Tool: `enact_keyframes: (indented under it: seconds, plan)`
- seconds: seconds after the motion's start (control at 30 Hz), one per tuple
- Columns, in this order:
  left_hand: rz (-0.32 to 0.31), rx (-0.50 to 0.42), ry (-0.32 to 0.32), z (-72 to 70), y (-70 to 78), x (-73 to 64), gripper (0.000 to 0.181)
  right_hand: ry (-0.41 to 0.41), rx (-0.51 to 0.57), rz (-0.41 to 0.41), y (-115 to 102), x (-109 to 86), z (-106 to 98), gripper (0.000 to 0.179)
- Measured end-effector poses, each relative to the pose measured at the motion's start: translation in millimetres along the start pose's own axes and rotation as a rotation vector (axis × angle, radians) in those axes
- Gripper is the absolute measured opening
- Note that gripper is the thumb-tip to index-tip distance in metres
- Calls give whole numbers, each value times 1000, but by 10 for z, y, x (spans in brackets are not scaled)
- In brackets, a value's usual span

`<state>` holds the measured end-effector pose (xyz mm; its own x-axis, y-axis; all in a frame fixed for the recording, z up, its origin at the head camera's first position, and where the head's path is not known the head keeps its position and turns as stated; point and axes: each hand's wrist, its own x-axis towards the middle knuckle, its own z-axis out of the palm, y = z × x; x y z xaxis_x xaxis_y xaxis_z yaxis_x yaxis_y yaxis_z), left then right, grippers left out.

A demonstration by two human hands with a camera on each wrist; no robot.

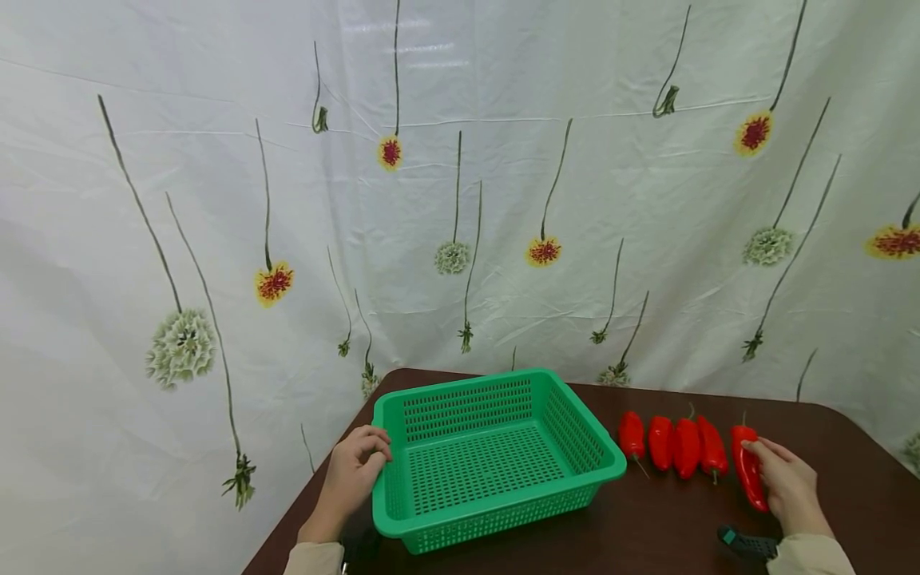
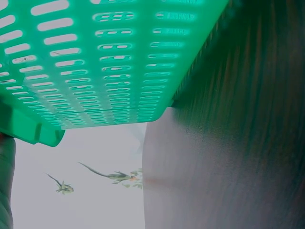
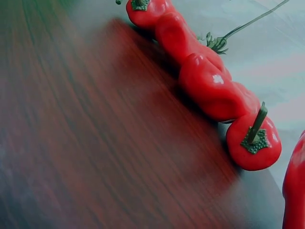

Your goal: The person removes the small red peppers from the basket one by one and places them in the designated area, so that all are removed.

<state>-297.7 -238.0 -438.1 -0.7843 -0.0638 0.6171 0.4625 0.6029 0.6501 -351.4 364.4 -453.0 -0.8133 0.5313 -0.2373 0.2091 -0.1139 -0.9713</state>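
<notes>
My left hand (image 1: 354,467) holds the left rim of a green plastic basket (image 1: 496,515), fingers bent over the edge. In the left wrist view the slotted basket wall (image 2: 109,71) fills the upper left, and part of that hand shows at the left border. At the right of the table, my right hand (image 1: 789,483) pinches a long red pepper (image 1: 747,471) between thumb and fingers, its stem pointing away. Part of a red pepper (image 3: 295,186) also shows at the right border of the right wrist view.
Several more red peppers (image 1: 687,447) lie in a row between basket and right hand, stems turned different ways. All stand on a dark brown wooden table (image 1: 647,527). A white flower-print curtain (image 1: 496,303) hangs right behind its far edge. A dark strap (image 1: 747,543) shows near the right wrist.
</notes>
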Motion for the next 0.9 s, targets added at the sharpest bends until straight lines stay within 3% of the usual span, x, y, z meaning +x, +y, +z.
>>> enact_keyframes:
  seconds: [0.27, 0.9]
  plan:
    - [-5, 8, -3, -4, 8, 8, 28, 39, 17, 7, 17, 7, 0, 68]
    - [-33, 0, -14, -10, 7, -6, 28, 20, 31, 4, 75, 78, -18, 80]
